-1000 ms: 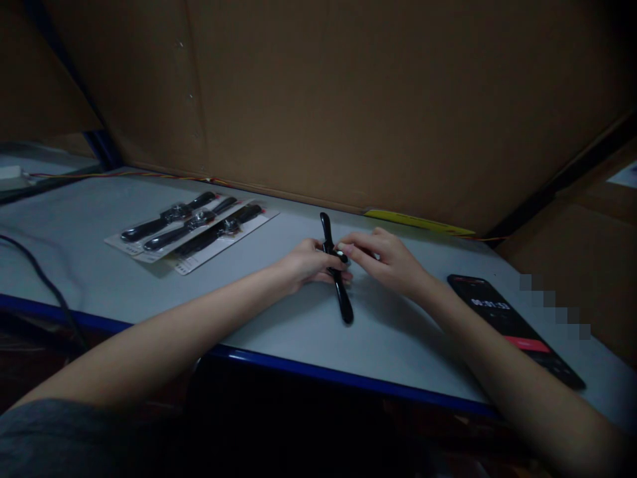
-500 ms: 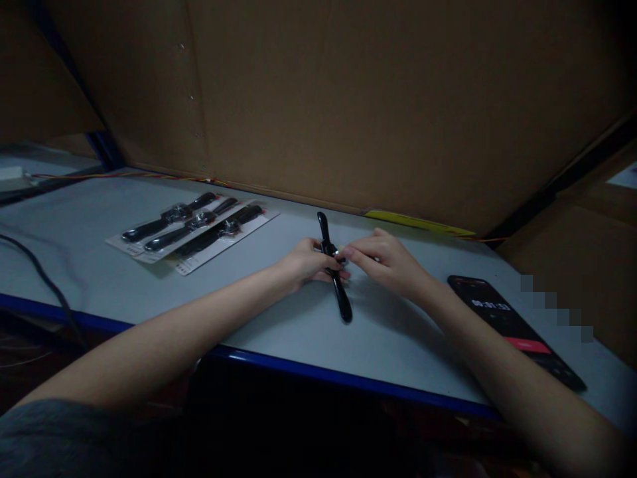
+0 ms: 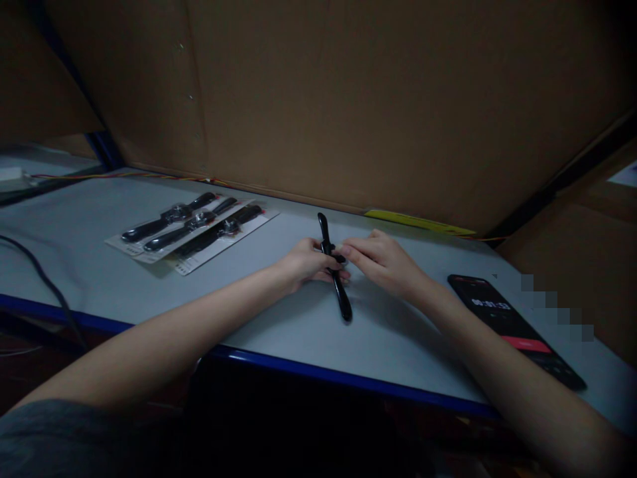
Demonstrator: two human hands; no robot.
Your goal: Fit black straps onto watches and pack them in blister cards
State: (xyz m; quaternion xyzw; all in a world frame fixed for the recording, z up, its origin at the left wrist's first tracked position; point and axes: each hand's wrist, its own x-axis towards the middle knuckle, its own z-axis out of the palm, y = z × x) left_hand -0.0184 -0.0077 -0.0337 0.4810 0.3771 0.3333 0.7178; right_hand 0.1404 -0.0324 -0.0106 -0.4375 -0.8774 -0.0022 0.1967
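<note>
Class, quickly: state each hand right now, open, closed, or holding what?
Left hand: closed, holding a glossy black watch strap.
Right hand: fingers pinched on that same strap.

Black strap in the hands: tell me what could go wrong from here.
The strap is pinched only at its middle between the left hand and right hand, so it might slip and drop. The light is dim, which could hide a small part at the pinch. The right forearm lies close beside the phone and might nudge it.
</note>
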